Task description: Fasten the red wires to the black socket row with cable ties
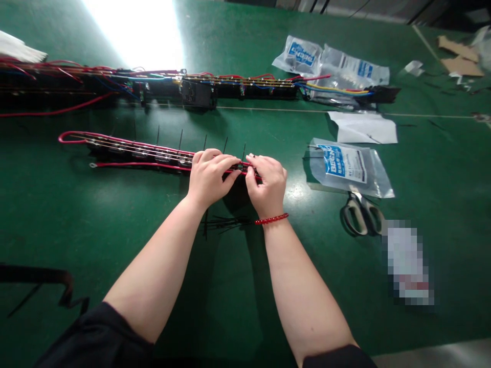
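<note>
Near the frame's centre, the wired strip (141, 152) was pinched by the left hand (209, 176) and the right hand (269, 183).

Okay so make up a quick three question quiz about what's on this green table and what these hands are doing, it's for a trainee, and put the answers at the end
1. Fill in: a ____-coloured cable runs along the wired strip that the left hand and right hand touch.
2. Where are the scissors? A, in the left hand; B, on the green table; C, in the right hand.
3. True or false: the red bead bracelet circles the right wrist.

Key: 1, red; 2, B; 3, true.
</note>
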{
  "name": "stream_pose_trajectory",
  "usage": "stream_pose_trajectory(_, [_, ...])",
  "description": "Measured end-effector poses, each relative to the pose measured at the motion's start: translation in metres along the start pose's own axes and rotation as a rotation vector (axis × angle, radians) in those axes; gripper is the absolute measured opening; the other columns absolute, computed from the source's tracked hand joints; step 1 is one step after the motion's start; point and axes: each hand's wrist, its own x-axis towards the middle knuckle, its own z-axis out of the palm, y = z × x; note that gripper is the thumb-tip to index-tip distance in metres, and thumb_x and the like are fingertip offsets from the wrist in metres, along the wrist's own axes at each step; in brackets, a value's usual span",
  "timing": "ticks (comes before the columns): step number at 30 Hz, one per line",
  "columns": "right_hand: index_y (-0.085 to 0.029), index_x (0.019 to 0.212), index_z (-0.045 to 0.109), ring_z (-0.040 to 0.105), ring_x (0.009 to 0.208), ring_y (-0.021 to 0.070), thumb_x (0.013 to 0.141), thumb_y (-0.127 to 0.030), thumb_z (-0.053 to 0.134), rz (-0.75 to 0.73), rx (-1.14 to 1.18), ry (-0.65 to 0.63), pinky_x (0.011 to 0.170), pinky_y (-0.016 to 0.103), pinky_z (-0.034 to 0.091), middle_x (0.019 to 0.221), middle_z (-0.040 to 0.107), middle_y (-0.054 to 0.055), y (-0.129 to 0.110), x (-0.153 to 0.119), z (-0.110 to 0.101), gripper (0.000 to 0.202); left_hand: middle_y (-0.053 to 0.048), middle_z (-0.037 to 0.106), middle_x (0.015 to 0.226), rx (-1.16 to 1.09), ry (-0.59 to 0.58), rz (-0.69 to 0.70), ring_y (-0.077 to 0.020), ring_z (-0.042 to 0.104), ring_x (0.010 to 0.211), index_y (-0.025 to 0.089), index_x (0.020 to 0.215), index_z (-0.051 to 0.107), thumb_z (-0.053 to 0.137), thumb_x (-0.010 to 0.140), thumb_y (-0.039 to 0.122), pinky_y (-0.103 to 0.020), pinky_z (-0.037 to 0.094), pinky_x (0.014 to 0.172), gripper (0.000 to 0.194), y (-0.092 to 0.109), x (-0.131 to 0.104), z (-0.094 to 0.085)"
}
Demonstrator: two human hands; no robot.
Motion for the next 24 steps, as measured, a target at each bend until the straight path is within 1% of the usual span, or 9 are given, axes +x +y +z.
stream_pose_trajectory(4, [-0.026,0.129,0.067,0.060,0.126,0.0249,0.096,-0.023,0.048,-0.002,-0.071,-0.085,0.107,0.044,0.036,0.127,0.073,0.005,-0.0017,-0.0010,0.0006,0.038,0.000,0.077,0.114,0.006,0.006,0.014,-0.0289,0.059,0.111,0.030,0.109,0.074,0.060,0.094,0.038,-0.049,0.037,0.101,0.022,-0.0007,-0.0004,0.0004])
stream_pose_trajectory(7, [-0.026,0.129,0.066,0.061,0.127,0.0245,0.096,-0.023,0.047,0.008,-0.078,-0.109,0.107,0.045,0.034,0.126,0.074,0.005,-0.0021,-0.0015,0.0015,0.038,0.000,0.077,0.114,-0.008,0.007,0.025,-0.0278,0.060,0.112,0.031,0.110,0.072,0.060,0.094,0.036,-0.048,0.037,0.102,0.021,-0.0011,-0.0003,0.0007])
stream_pose_trajectory(11, [-0.027,0.127,0.068,0.064,0.121,0.0225,0.096,-0.026,0.048,0.011,-0.037,-0.129,0.105,0.043,0.034,0.125,0.074,0.004,-0.0017,-0.0016,0.0018,0.036,0.001,0.077,0.110,-0.048,-0.016,0.046,-0.0248,0.061,0.115,0.030,0.106,0.071,0.059,0.095,0.033,-0.046,0.035,0.104,0.016,-0.0010,0.0006,-0.0003])
stream_pose_trajectory(15, [-0.025,0.129,0.066,0.064,0.121,0.0242,0.093,-0.032,0.054,-0.002,-0.045,-0.153,0.105,0.044,0.035,0.128,0.073,0.007,-0.0020,-0.0018,0.0006,0.038,0.001,0.076,0.113,-0.061,-0.038,0.064,-0.0238,0.062,0.115,0.029,0.099,0.069,0.058,0.094,0.030,-0.046,0.034,0.105,0.012,-0.0009,0.0012,-0.0025])
stream_pose_trajectory(19, [-0.023,0.129,0.066,0.065,0.120,0.0240,0.091,-0.034,0.059,-0.020,-0.047,-0.147,0.105,0.043,0.036,0.128,0.073,0.007,-0.0031,-0.0022,-0.0002,0.040,0.002,0.076,0.113,-0.055,-0.048,0.065,-0.0240,0.063,0.114,0.029,0.097,0.068,0.056,0.095,0.029,-0.047,0.033,0.104,0.012,-0.0004,0.0009,-0.0029])
stream_pose_trajectory(24, [-0.024,0.119,0.070,0.069,0.114,0.0209,0.096,-0.028,0.054,0.007,0.001,-0.058,0.103,0.040,0.040,0.119,0.077,0.005,-0.0006,-0.0022,0.0016,0.029,0.002,0.077,0.114,-0.051,-0.040,0.046,-0.0235,0.063,0.111,0.029,0.094,0.068,0.055,0.097,0.028,-0.048,0.033,0.103,0.014,0.0006,0.0008,-0.0014])
